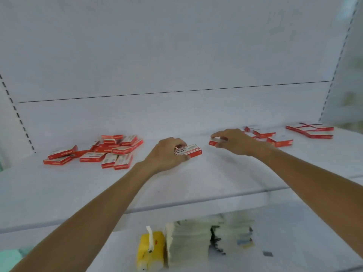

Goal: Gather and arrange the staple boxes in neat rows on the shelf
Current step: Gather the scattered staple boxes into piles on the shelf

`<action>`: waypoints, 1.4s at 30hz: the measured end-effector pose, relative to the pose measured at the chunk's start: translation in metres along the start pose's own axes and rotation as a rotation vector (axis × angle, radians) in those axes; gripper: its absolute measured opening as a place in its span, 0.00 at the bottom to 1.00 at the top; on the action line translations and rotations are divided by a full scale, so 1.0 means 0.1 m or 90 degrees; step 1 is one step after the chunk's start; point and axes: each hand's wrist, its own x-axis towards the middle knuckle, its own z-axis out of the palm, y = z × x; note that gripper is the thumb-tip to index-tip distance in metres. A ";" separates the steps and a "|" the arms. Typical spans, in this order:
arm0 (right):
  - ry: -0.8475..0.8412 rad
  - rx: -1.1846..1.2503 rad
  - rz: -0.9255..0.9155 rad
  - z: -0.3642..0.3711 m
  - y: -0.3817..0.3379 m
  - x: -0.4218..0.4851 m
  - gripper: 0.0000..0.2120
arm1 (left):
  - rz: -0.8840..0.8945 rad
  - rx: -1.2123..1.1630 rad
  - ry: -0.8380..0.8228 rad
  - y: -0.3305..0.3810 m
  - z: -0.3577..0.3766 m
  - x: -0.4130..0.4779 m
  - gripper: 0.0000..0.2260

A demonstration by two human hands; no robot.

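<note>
The left hand [167, 154] curls round the centre box [189, 150], thumb at its near side and fingers over the far edge, holding it flat on the shelf [176, 193], probably to square it as the start of a row. Just right of the centre box, the right hand [233, 141] pinches a second box [215, 141] by its end, seemingly to bring it alongside. Left of the centre box lies a jumbled heap [102, 152] with boxes stacked askew. Further right, loose boxes [275, 137] are scattered, and beyond them is a flat set [312, 131]. Bare shelf lies in front of and behind the centre box, giving sliding room, and the front lip is well apart from it
</note>
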 end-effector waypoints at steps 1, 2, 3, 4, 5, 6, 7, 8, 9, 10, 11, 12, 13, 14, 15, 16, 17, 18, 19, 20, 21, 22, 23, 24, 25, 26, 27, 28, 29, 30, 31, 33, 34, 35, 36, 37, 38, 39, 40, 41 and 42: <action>-0.006 -0.010 0.021 -0.09 0.23 -0.12 0.17 | 0.019 -0.015 -0.014 0.20 0.16 0.10 0.16; -0.013 -0.016 0.040 -0.18 0.45 -0.26 0.18 | 0.038 -0.026 -0.029 0.40 0.32 0.20 0.16; -0.014 -0.014 0.056 -0.27 0.67 -0.39 0.18 | 0.058 -0.034 -0.042 0.62 0.48 0.30 0.16; -0.010 -0.015 0.073 -0.36 0.87 -0.52 0.18 | 0.075 -0.040 -0.055 0.83 0.63 0.39 0.16; 0.002 -0.026 0.091 -0.44 1.08 -0.65 0.19 | 0.091 -0.046 -0.065 1.03 0.77 0.47 0.17; 0.010 -0.050 0.111 -0.51 1.28 -0.78 0.19 | 0.108 -0.052 -0.072 1.23 0.91 0.55 0.17; 0.015 -0.069 0.132 -0.59 1.47 -0.90 0.19 | 0.125 -0.057 -0.076 1.41 1.03 0.62 0.17; 0.019 -0.079 0.152 -0.66 1.64 -1.02 0.19 | 0.141 -0.064 -0.078 1.57 1.15 0.68 0.17; 0.023 -0.078 0.169 -0.73 1.81 -1.13 0.19 | 0.156 -0.075 -0.077 1.73 1.26 0.73 0.17; 0.029 -0.074 0.184 -0.80 1.95 -1.25 0.19 | 0.169 -0.088 -0.074 1.87 1.37 0.77 0.17; 0.038 -0.068 0.201 -0.88 2.09 -1.35 0.19 | 0.180 -0.102 -0.071 2.01 1.47 0.81 0.18; 0.047 -0.064 0.218 -0.95 2.21 -1.43 0.19 | 0.190 -0.113 -0.074 2.13 1.56 0.85 0.18; 0.054 -0.059 0.235 -1.02 2.32 -1.50 0.20 | 0.199 -0.123 -0.080 2.24 1.64 0.89 0.18; 0.059 -0.051 0.251 -1.07 2.44 -1.54 0.20 | 0.208 -0.130 -0.088 2.33 1.72 0.93 0.17; 0.072 -0.042 0.261 -1.11 2.53 -1.57 0.20 | 0.216 -0.133 -0.095 2.40 1.78 0.98 0.17; 0.087 -0.034 0.272 -1.14 2.62 -1.58 0.20 | 0.223 -0.132 -0.099 2.47 1.83 1.04 0.17; 0.099 -0.034 0.280 -1.15 2.70 -1.58 0.20 | 0.228 -0.126 -0.100 2.52 1.88 1.12 0.17; 0.103 -0.042 0.283 -1.15 2.78 -1.57 0.20 | 0.232 -0.119 -0.097 2.56 1.92 1.19 0.17; 0.099 -0.055 0.278 -1.15 2.84 -1.56 0.19 | 0.235 -0.115 -0.095 2.59 1.95 1.27 0.17; 0.093 -0.067 0.270 -1.15 2.90 -1.55 0.18 | 0.237 -0.111 -0.095 2.61 1.98 1.36 0.17; 0.088 -0.071 0.262 -1.15 2.95 -1.53 0.18 | 0.238 -0.105 -0.096 2.64 2.00 1.44 0.17; 0.085 -0.067 0.260 -1.15 3.01 -1.51 0.17 | 0.239 -0.097 -0.096 2.66 2.02 1.53 0.17; 0.090 -0.064 0.263 -1.16 3.08 -1.49 0.17 | 0.237 -0.094 -0.092 2.68 2.05 1.63 0.16; 0.100 -0.060 0.271 -1.19 3.16 -1.45 0.17 | 0.229 -0.100 -0.087 2.70 2.09 1.72 0.16; 0.115 -0.054 0.278 -1.23 3.23 -1.41 0.17 | 0.219 -0.110 -0.083 2.72 2.13 1.80 0.16; 0.132 -0.040 0.286 -1.27 3.31 -1.37 0.18 | 0.213 -0.116 -0.083 2.75 2.18 1.86 0.17; 0.147 -0.029 0.290 -1.31 3.37 -1.33 0.18 | 0.212 -0.110 -0.088 2.78 2.22 1.92 0.17; 0.153 -0.023 0.290 -1.33 3.44 -1.30 0.18 | 0.214 -0.096 -0.094 2.81 2.26 1.97 0.17; 0.153 -0.024 0.283 -1.33 3.51 -1.26 0.19 | 0.215 -0.084 -0.098 2.83 2.29 2.03 0.17; 0.149 -0.026 0.273 -1.33 3.59 -1.21 0.18 | 0.212 -0.078 -0.098 2.86 2.32 2.10 0.17; 0.147 -0.029 0.258 -1.32 3.68 -1.15 0.18 | 0.205 -0.078 -0.093 2.88 2.34 2.18 0.18; 0.147 -0.027 0.227 -1.33 3.85 -0.98 0.16 | 0.183 -0.082 -0.070 2.91 2.37 2.33 0.17; 0.148 -0.027 0.210 -1.33 3.95 -0.89 0.16 | 0.170 -0.082 -0.058 2.92 2.40 2.40 0.17; 0.145 -0.035 0.191 -1.34 4.05 -0.78 0.16 | 0.155 -0.082 -0.048 2.93 2.43 2.47 0.17; 0.134 -0.049 0.176 -1.34 4.15 -0.68 0.16 | 0.138 -0.084 -0.041 2.94 2.45 2.54 0.16; 0.122 -0.065 0.160 -1.35 4.24 -0.58 0.16 | 0.124 -0.082 -0.034 2.95 2.48 2.60 0.16; 0.111 -0.075 0.148 -1.37 4.32 -0.49 0.16 | 0.112 -0.074 -0.024 2.97 2.50 2.66 0.15; 0.101 -0.077 0.134 -1.40 4.39 -0.40 0.16 | 0.101 -0.063 -0.012 2.99 2.51 2.72 0.14; 0.096 -0.075 0.122 -1.43 4.45 -0.31 0.16 | 0.088 -0.054 0.003 3.00 2.53 2.79 0.14; 0.095 -0.075 0.108 -1.45 4.50 -0.23 0.16 | 0.073 -0.050 0.018 3.01 2.53 2.84 0.14; 0.093 -0.075 0.098 -1.48 4.54 -0.16 0.16 | 0.057 -0.050 0.032 3.02 2.54 2.90 0.14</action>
